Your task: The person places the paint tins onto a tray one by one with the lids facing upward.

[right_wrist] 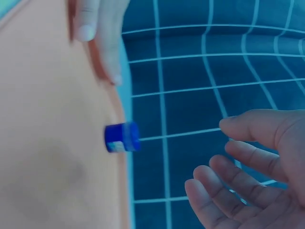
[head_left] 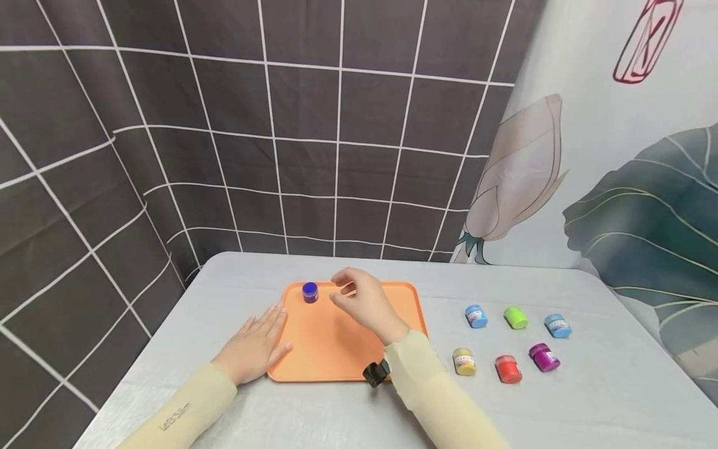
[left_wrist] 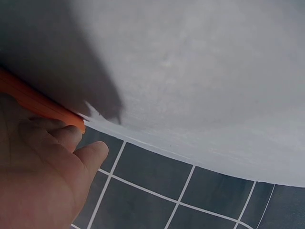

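A small dark blue jar (head_left: 310,292) stands upright in the far left corner of the orange tray (head_left: 314,349); the right wrist view also has this blue jar (right_wrist: 122,137). My left hand (head_left: 255,344) lies flat along the tray's left edge, fingers straight and touching the rim. In the left wrist view, the left hand (left_wrist: 47,167) is beside the orange rim. My right hand (head_left: 367,304) hovers over the tray, right of the jar, its fingers loosely bent and apart with nothing between them. The right hand (right_wrist: 252,176) looks relaxed in its wrist view.
Several small jars lie or stand right of the tray: blue (head_left: 476,316), green (head_left: 516,317), light blue (head_left: 558,325), yellow (head_left: 464,362), red (head_left: 508,369) and purple (head_left: 544,357). A dark grid-patterned curtain (head_left: 303,162) rises behind the pale table (head_left: 314,411).
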The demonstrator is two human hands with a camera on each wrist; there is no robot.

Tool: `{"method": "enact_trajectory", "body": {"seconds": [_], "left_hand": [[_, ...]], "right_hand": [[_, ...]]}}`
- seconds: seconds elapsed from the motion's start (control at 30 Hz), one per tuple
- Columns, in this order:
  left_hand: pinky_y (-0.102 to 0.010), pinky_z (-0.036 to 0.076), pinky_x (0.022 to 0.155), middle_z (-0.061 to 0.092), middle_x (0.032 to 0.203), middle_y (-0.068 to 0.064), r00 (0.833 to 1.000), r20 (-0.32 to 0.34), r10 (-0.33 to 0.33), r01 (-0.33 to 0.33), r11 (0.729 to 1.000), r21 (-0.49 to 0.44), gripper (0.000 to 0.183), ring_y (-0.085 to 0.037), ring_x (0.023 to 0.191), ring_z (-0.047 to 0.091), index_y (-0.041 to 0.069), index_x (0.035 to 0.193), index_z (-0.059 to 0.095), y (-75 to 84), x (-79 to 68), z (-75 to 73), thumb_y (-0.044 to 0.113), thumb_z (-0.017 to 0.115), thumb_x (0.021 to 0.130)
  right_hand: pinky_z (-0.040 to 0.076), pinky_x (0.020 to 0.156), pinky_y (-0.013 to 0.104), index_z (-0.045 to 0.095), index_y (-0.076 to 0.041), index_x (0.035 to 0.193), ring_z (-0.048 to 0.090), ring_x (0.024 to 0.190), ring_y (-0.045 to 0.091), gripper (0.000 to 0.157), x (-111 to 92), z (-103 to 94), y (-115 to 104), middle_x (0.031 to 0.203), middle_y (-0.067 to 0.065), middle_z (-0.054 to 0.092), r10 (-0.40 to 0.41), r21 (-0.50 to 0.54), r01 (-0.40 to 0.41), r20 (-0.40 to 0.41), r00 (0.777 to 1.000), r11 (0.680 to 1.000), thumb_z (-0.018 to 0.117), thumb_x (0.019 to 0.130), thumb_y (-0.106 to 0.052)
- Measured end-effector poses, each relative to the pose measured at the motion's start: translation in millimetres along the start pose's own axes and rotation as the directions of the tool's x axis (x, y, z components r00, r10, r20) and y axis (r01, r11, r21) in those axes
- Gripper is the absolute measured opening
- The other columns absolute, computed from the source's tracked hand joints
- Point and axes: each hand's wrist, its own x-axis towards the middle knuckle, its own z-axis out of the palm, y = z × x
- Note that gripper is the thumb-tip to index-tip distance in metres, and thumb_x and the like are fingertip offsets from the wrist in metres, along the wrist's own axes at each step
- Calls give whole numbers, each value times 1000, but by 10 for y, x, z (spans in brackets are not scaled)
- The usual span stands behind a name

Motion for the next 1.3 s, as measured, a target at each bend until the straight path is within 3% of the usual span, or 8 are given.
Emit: {"method": "enact_trajectory", "body": {"seconds": [0.2, 0.4, 0.6, 0.83, 1.13, 1.3], "left_hand": [[-64, 24, 118, 30, 161, -26, 1000, -6, 8, -8, 1000, 5, 70, -42, 149, 28, -9, 153, 33, -1, -12, -2, 41, 48, 106], [-64, 25, 117, 30, 161, -26, 1000, -25, 11, -11, 1000, -2, 70, -42, 149, 29, -10, 153, 34, -12, -6, 1, 40, 49, 106], [-63, 24, 118, 30, 161, -26, 1000, -9, 4, -4, 1000, -9, 71, -42, 149, 27, -9, 153, 33, -14, -30, -4, 41, 48, 106], [-63, 25, 117, 31, 160, -26, 999, -36, 19, -18, 1000, 3, 70, -42, 149, 29, -9, 153, 34, -20, 0, 20, 42, 48, 106], [-63, 23, 118, 30, 161, -26, 1000, -17, 12, -12, 1000, -1, 71, -42, 149, 27, -9, 153, 33, -8, 4, 7, 42, 47, 106], [-64, 23, 118, 29, 161, -26, 1000, -15, 18, -18, 1000, 0, 71, -42, 149, 27, -10, 153, 33, -16, 7, 5, 42, 47, 106]], "right_hand": [[58, 85, 38, 70, -7, 112, 67, 91, 17, 21, -195, -202, 0, 104, 4, 69, 0, -7, 0, -43, 999, 1000, 74, 91, -7], [60, 81, 40, 71, -4, 107, 68, 87, 20, 19, -350, -430, 111, 101, 9, 71, -14, -57, 7, -119, 993, 998, 75, 88, -2], [60, 83, 42, 70, -3, 110, 69, 90, 23, 21, -505, -711, 270, 104, 14, 71, 43, -107, -64, -189, 981, 992, 75, 90, -5], [59, 85, 44, 69, 1, 112, 70, 92, 29, 22, -576, -1061, 390, 104, 16, 71, 67, -142, -105, -254, 965, 984, 71, 91, -3], [60, 79, 47, 65, 5, 117, 70, 94, 36, 29, -694, -1393, 544, 106, 23, 70, 153, -257, -209, -221, 963, 944, 71, 92, -8], [59, 81, 51, 64, 8, 116, 69, 94, 39, 31, -790, -1489, 678, 106, 26, 69, 155, -334, -224, -222, 963, 915, 73, 90, -6]]}}
